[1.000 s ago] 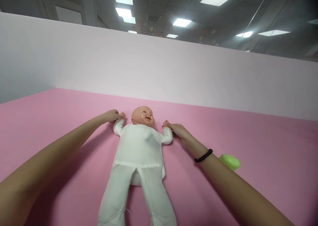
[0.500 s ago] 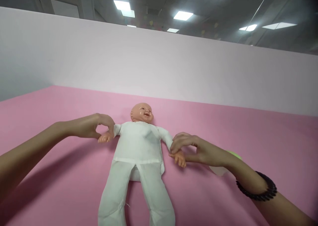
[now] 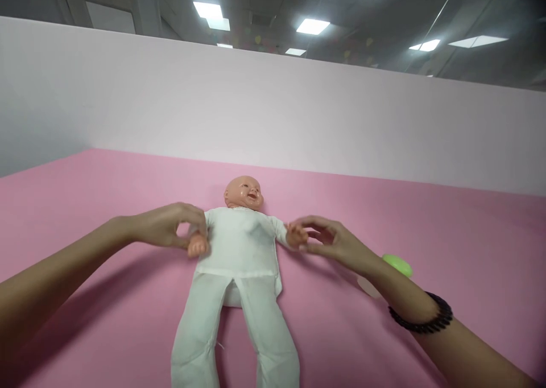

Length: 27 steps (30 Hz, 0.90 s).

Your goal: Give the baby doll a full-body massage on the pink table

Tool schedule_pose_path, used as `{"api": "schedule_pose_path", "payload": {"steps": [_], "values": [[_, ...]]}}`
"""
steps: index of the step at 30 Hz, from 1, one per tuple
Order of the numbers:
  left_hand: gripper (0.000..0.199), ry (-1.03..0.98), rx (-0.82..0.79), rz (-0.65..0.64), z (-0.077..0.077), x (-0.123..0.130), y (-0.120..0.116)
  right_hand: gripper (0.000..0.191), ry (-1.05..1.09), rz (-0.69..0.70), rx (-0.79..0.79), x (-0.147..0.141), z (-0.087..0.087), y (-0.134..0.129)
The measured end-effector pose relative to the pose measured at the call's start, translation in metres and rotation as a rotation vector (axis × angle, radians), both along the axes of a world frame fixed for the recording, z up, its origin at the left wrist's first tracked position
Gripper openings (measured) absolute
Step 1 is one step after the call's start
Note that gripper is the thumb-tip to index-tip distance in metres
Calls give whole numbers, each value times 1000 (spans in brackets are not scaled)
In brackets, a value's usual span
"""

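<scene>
Left hand [image 3: 164,224] and right hand [image 3: 339,243] have moved inward, flanking the doll [image 3: 239,243].

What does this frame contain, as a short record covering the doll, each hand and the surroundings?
Doll: bald, glossy-headed doll in white cloth clothes, on its back, legs cut off by the lower edge
Left hand: curled around the doll's wrist on that side
Right hand: thumb and fingers around the doll's opposite hand; firmness unclear
Worn: black coiled bracelet, right wrist
Surface: smooth pink surface
Behind: plain white panel
Nearby: lime-green rounded object, beyond the right forearm
</scene>
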<state>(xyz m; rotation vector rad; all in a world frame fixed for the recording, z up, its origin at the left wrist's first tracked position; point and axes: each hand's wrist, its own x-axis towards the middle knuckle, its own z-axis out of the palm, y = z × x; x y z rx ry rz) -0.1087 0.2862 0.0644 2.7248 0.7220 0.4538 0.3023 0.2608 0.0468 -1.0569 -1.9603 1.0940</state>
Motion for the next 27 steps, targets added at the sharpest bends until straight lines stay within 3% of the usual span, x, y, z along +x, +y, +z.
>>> {"api": "schedule_pose_path", "payload": {"steps": [3,6,8,11,16,21,25,27], "values": [[27,-276,-296,176,-1,-1,33,47,286,-296,-49,-12,-6,23],[47,-594,-367,487,-16,8,64,35,323,-499,-155,-24,-18,50],[53,-674,-398,689,-30,15,80,25,282,-570,-238,-30,-26,67],[51,-570,-485,855,-46,22,98,30,223,-590,-334,-36,-37,87],[45,-375,-598,981,-56,25,117,29,142,-602,-408,-38,-46,106],[46,-460,-541,964,-57,29,109,32,160,-551,-335,-37,-35,91],[52,-718,-458,600,-45,15,79,40,292,-280,-134,-20,-18,64],[45,-667,-466,426,-34,-1,66,47,280,-162,-87,-7,-8,49]]}}
